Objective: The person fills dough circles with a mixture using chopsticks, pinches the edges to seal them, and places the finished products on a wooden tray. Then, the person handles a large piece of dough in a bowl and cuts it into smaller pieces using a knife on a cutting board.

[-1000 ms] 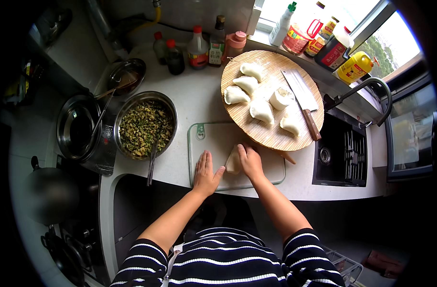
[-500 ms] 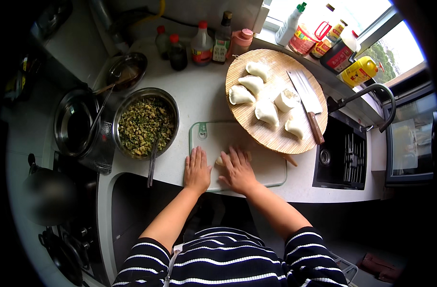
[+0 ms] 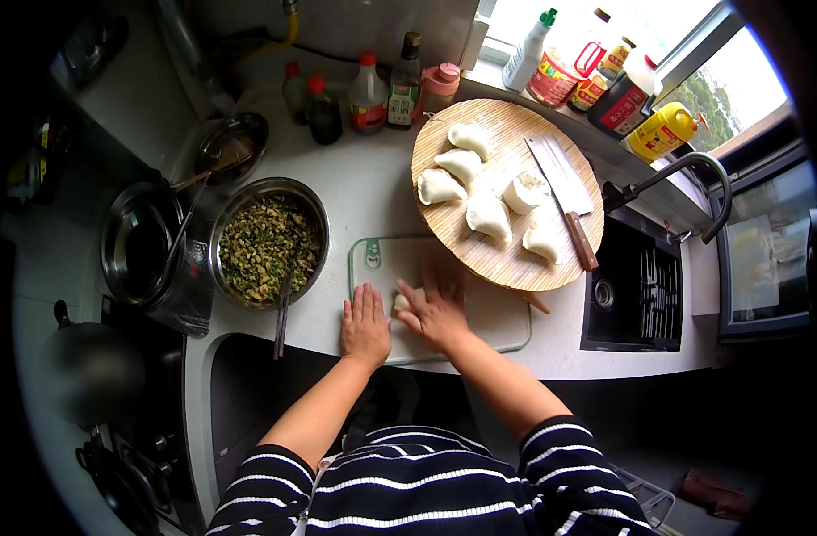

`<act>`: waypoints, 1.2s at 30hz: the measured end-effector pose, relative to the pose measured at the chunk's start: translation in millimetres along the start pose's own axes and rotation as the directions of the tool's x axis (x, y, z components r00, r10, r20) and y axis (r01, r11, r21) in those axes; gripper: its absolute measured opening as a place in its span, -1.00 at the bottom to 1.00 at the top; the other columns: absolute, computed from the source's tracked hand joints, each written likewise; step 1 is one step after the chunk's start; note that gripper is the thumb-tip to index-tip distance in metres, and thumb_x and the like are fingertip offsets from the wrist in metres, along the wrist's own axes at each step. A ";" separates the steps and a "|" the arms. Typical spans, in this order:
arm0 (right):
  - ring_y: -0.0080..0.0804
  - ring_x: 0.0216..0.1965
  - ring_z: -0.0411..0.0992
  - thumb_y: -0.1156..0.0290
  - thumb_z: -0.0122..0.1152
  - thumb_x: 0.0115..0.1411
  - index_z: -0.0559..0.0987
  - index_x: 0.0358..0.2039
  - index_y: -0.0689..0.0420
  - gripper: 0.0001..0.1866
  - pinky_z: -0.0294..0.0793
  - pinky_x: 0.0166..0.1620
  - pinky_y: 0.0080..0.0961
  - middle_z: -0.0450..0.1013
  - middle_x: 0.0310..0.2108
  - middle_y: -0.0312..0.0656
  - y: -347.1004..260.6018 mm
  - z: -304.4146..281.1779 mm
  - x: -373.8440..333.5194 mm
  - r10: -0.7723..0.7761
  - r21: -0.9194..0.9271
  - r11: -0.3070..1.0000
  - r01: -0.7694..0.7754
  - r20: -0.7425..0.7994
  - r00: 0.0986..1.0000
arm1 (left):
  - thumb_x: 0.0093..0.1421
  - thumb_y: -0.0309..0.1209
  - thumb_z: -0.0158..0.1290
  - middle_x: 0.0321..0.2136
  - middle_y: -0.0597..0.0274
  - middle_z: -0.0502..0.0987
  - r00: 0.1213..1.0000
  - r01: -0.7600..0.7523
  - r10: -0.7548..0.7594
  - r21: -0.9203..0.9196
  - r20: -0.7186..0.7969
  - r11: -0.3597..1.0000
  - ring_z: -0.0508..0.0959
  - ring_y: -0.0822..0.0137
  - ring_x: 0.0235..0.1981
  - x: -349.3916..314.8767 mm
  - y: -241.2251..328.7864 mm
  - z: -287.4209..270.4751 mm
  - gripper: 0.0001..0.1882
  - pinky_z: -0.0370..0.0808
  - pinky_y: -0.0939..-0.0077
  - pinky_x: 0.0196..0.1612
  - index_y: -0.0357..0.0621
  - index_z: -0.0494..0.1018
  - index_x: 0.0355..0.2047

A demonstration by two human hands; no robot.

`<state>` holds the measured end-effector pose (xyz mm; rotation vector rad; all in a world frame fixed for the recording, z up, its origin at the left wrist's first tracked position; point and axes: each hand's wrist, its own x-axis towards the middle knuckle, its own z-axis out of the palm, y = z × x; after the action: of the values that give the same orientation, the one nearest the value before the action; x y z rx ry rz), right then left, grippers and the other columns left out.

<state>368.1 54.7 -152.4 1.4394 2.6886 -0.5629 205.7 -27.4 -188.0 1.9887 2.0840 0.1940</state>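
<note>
My left hand (image 3: 366,329) lies flat on the left part of a pale cutting board (image 3: 502,335) with a green rim, fingers together and stretched out. Beside it my right hand (image 3: 439,317) presses down on a small piece of white dough (image 3: 400,303), fingers spread and a little blurred. Most of the dough is hidden under that palm; only its left end shows by the thumb. A round woven tray (image 3: 444,234) overhangs the board's far right corner. On it sit several white dumplings (image 3: 489,217), a thick chunk of dough (image 3: 524,191) and a cleaver (image 3: 560,179) with a wooden handle.
Left of the board stands a metal bowl (image 3: 322,259) of chopped green-and-yellow filling, with chopsticks (image 3: 283,317) in it. A wooden stick end (image 3: 537,304) pokes out below the tray. Sauce bottles (image 3: 369,98) line the wall; the black sink (image 3: 636,295) is at right.
My right hand has slid slightly left and turned over the dough, which has shifted left with it. My left hand stays flat. The view has tilted slightly.
</note>
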 end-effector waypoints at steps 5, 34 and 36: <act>0.02 0.34 -0.08 -0.24 -0.16 0.20 0.22 0.26 -0.39 -0.37 -0.15 0.20 0.40 -0.07 0.35 -0.06 -4.6 13.6 -82.4 -0.079 -0.005 0.997 0.078 -0.023 0.997 | 0.22 -0.22 -0.08 0.31 -0.12 0.02 1.000 0.006 -0.006 0.023 0.001 1.000 -0.05 0.00 0.36 -0.8 1.7 2.0 -0.34 -0.11 -0.01 0.33 -0.36 0.10 0.24; 0.26 0.32 -0.15 -0.21 0.00 0.13 0.24 0.27 -0.26 -0.29 -0.11 0.25 0.24 -0.13 0.33 0.14 22.7 19.1 -91.2 -0.014 0.090 0.996 0.020 -0.063 0.998 | 0.21 -0.27 -0.07 0.31 -0.13 0.00 1.000 0.010 -0.010 -0.003 0.006 1.000 -0.05 0.00 0.36 0.7 1.6 -2.1 -0.35 -0.13 -0.07 0.32 -0.38 0.09 0.24; 0.22 0.33 -0.15 -0.22 0.01 0.13 0.24 0.27 -0.27 -0.29 -0.10 0.23 0.26 -0.13 0.33 0.14 21.8 17.6 -100.0 -0.013 0.078 0.997 0.016 -0.045 0.999 | 0.21 -0.27 -0.07 0.32 -0.13 -0.01 1.000 0.013 -0.013 -0.002 0.020 1.000 -0.05 -0.01 0.36 -0.8 3.8 -4.3 -0.35 -0.14 -0.07 0.32 -0.38 0.09 0.23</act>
<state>440.3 -19.9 -154.9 1.4688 2.7425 -0.6525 208.2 -27.7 -182.8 1.9669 2.0836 0.1733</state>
